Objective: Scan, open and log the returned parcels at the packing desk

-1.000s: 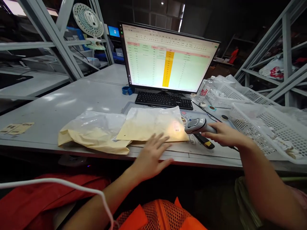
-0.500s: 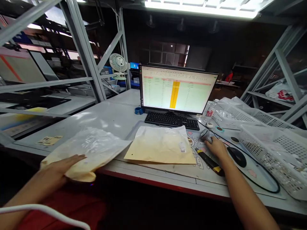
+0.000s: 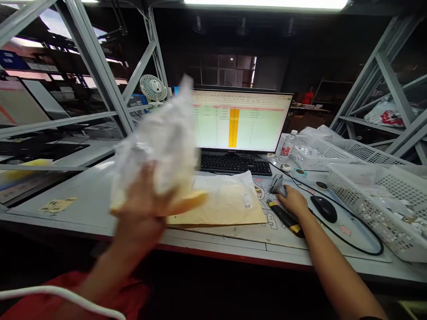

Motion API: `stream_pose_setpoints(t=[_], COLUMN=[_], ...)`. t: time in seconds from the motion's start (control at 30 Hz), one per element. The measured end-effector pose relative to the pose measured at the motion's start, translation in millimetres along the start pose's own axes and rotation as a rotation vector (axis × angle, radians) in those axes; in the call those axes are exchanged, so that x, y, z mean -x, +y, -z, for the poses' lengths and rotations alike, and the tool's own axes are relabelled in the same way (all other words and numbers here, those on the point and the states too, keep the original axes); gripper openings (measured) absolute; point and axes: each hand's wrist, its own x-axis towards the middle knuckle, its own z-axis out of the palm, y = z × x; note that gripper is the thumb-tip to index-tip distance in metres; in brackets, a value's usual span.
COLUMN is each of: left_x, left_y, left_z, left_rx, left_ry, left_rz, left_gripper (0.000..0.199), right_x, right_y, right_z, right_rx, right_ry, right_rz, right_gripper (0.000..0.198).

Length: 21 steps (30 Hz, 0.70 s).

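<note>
My left hand [image 3: 143, 202] is closed on a white and yellowish plastic mailing bag [image 3: 163, 142], lifted off the table and blurred by motion. The raised bag covers the left side of the monitor. Below and beside it, a second bag [image 3: 220, 202] with a small printed label [image 3: 247, 201] lies flat on the desk mat. My right hand [image 3: 293, 201] is wrapped round the handle of a grey barcode scanner [image 3: 277, 184] resting low over the mat. A black and yellow utility knife [image 3: 285, 218] lies just left of my right wrist.
A monitor [image 3: 253, 120] showing a spreadsheet stands behind a black keyboard [image 3: 233, 164]. Right of my arm are a black mouse [image 3: 323, 209], a looped cable and white perforated baskets [image 3: 370, 213]. A plastic bottle [image 3: 288, 143] stands behind. Paper labels [image 3: 58, 204] lie at the left.
My left hand has taken up the left bag from the table edge and swung it up and to the right. My right hand stays on the scanner. The view has shifted slightly.
</note>
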Motion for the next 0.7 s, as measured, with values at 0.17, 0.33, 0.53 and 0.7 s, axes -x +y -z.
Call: stream_pose_setpoints(t=[0.17,0.33,0.53,0.7], left_x=[4,34,41,72], left_y=[93,98,109,128], left_z=[-154,-200,-176,-166], left_rx=[-0.141,-0.174,-0.067,0.107], left_ry=[-0.781,-0.861,-0.825,-0.811], left_rz=[-0.144,-0.155,-0.289,-0.499], left_gripper=[0.101,0.111,0.105,0.081], right_x=[6,7,8,57], right_y=[2,3,2,16], right_z=[3,3,25,114], right_rx=[-0.005,-0.004,-0.056,-0.366], right_ry=[0.019,0.02,0.036,-0.068], right_rz=[0.005,0.012,-0.018,0.076], right_gripper=[0.058,0.062,0.048,0.059])
